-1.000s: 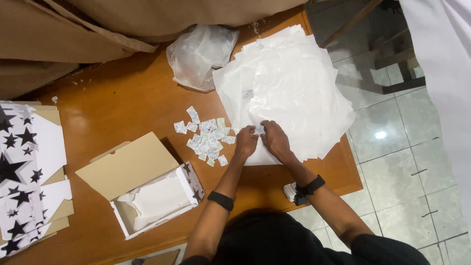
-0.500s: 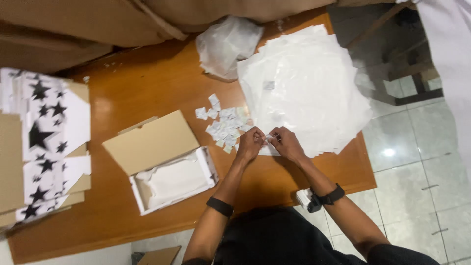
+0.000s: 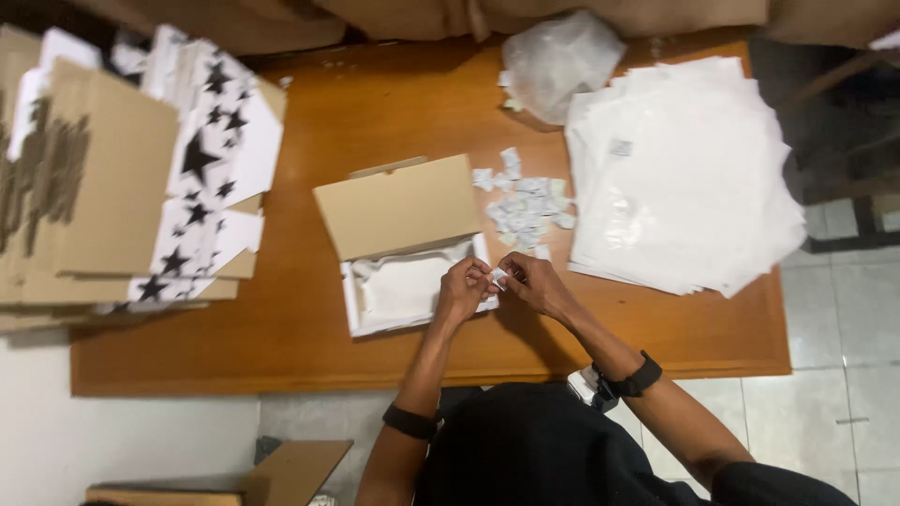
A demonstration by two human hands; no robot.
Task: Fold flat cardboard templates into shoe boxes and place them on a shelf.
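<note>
My left hand and my right hand meet at the right edge of an open cardboard box on the wooden table. Between their fingertips they pinch one small white packet. The box has a brown lid standing open and white paper lining inside. A loose heap of several small white packets lies just beyond my hands, between the box and a stack of clear plastic bags.
A crumpled plastic bag sits at the table's far edge. Flattened cardboard boxes with black star prints are piled at the left. Brown cardboard lies on the floor below, and tiled floor runs along the right.
Both hands moved left from the plastic bag stack, past the packet heap, to the open box's edge, carrying a small packet. The camera view shifted left as well.
</note>
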